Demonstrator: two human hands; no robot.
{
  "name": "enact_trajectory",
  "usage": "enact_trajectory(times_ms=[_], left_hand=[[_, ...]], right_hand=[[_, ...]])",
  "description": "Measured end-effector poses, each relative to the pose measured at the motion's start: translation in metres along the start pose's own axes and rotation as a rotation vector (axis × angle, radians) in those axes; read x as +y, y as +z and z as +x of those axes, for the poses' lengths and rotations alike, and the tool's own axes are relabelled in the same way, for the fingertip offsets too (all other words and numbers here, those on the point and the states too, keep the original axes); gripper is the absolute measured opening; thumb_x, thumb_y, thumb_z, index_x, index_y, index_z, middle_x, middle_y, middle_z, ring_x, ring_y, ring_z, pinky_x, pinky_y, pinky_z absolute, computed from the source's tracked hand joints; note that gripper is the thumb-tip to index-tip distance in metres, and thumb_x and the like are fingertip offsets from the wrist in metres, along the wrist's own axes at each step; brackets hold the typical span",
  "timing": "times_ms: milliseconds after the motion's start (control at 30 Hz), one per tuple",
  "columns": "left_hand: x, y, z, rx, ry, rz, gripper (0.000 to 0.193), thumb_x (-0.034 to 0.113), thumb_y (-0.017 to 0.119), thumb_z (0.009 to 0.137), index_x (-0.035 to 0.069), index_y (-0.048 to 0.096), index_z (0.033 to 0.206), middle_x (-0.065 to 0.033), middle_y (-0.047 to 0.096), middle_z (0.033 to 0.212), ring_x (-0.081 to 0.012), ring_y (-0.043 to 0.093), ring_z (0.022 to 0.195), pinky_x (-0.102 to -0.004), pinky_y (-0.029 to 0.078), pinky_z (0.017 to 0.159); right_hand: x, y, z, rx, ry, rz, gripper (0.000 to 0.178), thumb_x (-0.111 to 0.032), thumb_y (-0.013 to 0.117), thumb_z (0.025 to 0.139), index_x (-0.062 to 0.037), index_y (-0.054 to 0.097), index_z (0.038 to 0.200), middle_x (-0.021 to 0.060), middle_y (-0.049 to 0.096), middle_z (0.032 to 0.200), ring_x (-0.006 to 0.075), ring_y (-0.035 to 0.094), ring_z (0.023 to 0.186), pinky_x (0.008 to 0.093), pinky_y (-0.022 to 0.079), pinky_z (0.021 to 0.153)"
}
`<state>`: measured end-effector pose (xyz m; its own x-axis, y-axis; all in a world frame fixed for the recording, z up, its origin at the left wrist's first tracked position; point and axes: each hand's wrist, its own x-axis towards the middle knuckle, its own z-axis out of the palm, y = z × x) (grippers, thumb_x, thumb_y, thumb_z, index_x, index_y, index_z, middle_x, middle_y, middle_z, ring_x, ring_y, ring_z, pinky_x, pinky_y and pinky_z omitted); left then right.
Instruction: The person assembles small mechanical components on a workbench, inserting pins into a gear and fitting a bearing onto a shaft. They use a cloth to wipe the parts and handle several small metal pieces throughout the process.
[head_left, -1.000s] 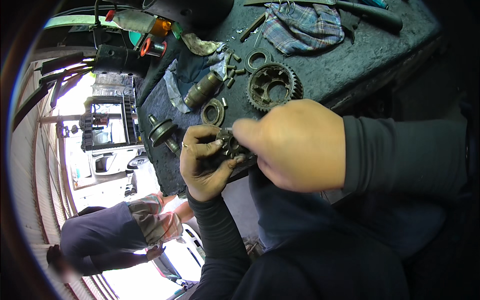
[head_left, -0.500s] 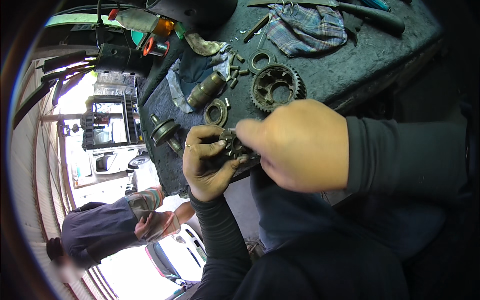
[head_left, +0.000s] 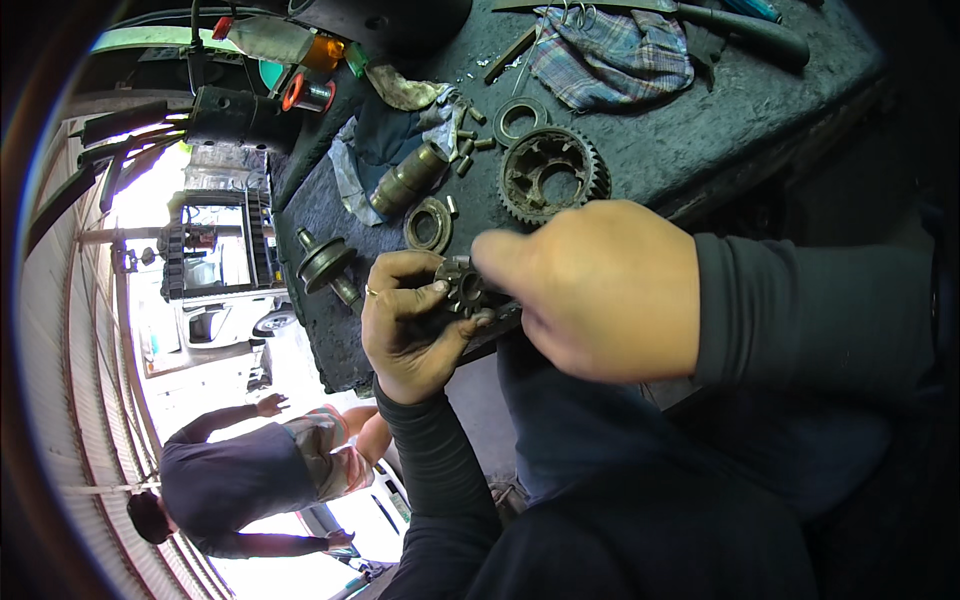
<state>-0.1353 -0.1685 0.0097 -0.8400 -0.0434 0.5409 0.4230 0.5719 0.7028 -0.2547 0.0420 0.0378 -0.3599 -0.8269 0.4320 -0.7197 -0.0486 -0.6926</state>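
Observation:
My left hand (head_left: 408,340) pinches a small dark toothed gear (head_left: 460,284) between thumb and fingers, above the bench's near edge. My right hand (head_left: 612,295) is closed like a fist, and its blurred forefinger lies against the gear's upper right side. Whatever the right fingers may grip is hidden behind the hand. Just beyond the hands, a larger ring gear (head_left: 598,178) lies on the bench with its hollow side up. A bearing (head_left: 543,116) sits behind it, and another bearing ring (head_left: 415,230) lies beyond my left fingers.
The dark workbench (head_left: 700,150) holds a metal cylinder (head_left: 408,182), a shaft with a disc (head_left: 326,265) and several small pins (head_left: 467,147). Farther back are a plaid cloth (head_left: 610,60), a dark-handled long tool (head_left: 750,35), a bottle (head_left: 275,42) and a spool (head_left: 312,95). A person (head_left: 240,475) stands at left.
The person at left has turned and now holds both arms away from the body. My hands keep almost the same place on the small gear; the right forefinger stays blurred.

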Motion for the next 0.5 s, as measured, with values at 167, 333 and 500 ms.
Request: enact_trajectory(times_ms=[167,333,500], left_hand=[[0.002,0.004,0.002,0.010,0.002,0.023,0.045,0.002,0.087,0.064,0.003,0.056,0.097,-0.0180,0.060,0.105,-0.0240,0.061,0.092,-0.0325,0.052,0.077],[0.004,0.002,0.003,-0.007,-0.005,0.034,0.045,0.000,0.086,0.063,0.003,0.056,0.096,-0.0180,0.060,0.105,-0.0241,0.062,0.092,-0.0325,0.053,0.076],[0.001,0.003,0.000,0.027,-0.018,-0.018,0.044,0.000,0.085,0.063,0.002,0.056,0.096,-0.0187,0.060,0.105,-0.0240,0.062,0.092,-0.0324,0.052,0.077]], right_hand=[[-0.002,-0.006,-0.002,-0.037,-0.048,-0.106,0.019,-0.006,0.063,0.076,-0.0014,0.050,0.088,0.0150,0.056,0.054,0.0369,0.060,0.052,0.0446,0.047,0.047],[0.002,-0.005,-0.001,-0.030,-0.045,-0.148,0.020,-0.006,0.064,0.074,-0.0017,0.050,0.088,0.0132,0.056,0.053,0.0349,0.060,0.051,0.0423,0.047,0.045],[-0.004,-0.006,-0.001,-0.042,-0.042,-0.145,0.020,-0.006,0.064,0.074,-0.0018,0.050,0.088,0.0132,0.056,0.053,0.0346,0.060,0.050,0.0425,0.046,0.045]])
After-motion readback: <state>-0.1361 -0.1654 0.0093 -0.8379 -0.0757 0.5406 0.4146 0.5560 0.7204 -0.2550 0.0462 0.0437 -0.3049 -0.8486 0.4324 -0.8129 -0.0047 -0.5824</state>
